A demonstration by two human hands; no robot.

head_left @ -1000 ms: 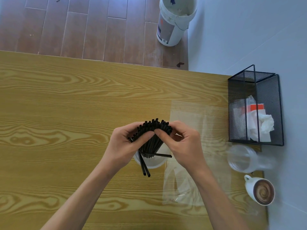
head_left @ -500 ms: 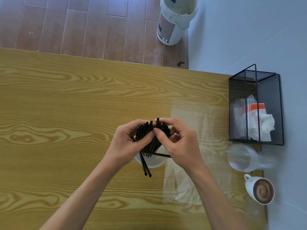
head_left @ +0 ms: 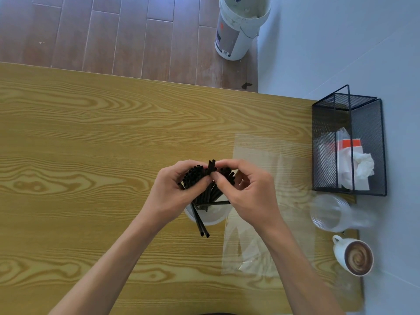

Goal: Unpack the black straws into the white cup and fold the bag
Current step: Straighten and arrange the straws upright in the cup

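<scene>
Two hands are working over the white cup (head_left: pixel 208 215), which is sitting near the middle of the wooden table (head_left: pixel 91 137), closer to its right end. Left hand (head_left: pixel 172 196) is curling round the bundle of black straws (head_left: pixel 204 180), thumb across the front, holding them upright in the cup. Right hand (head_left: pixel 247 196) is pinching a couple of straw tops between thumb and forefinger; those tips are sticking up above the rest of the bundle. Three loose straws are straying: two are leaning out over the cup's near rim toward the person, one is lying crosswise under the right hand. Clear bag (head_left: pixel 268 223) is lying flat on the table just right of the cup, partly under the right wrist, and is not yet folded. Its far edge is nearing the black mesh basket (head_left: pixel 366 123), which is standing at the table's right edge with tissue and a red-and-white packet inside. Stack of clear plastic cups (head_left: pixel 329 215) is lying on its side just in front of the basket; a coffee mug (head_left: pixel 354 256) is sitting nearer, at the same right edge. Left half of the table is giving wide room; right side is tight. White bucket (head_left: pixel 238 30) is standing on the floor beyond the far edge.
</scene>
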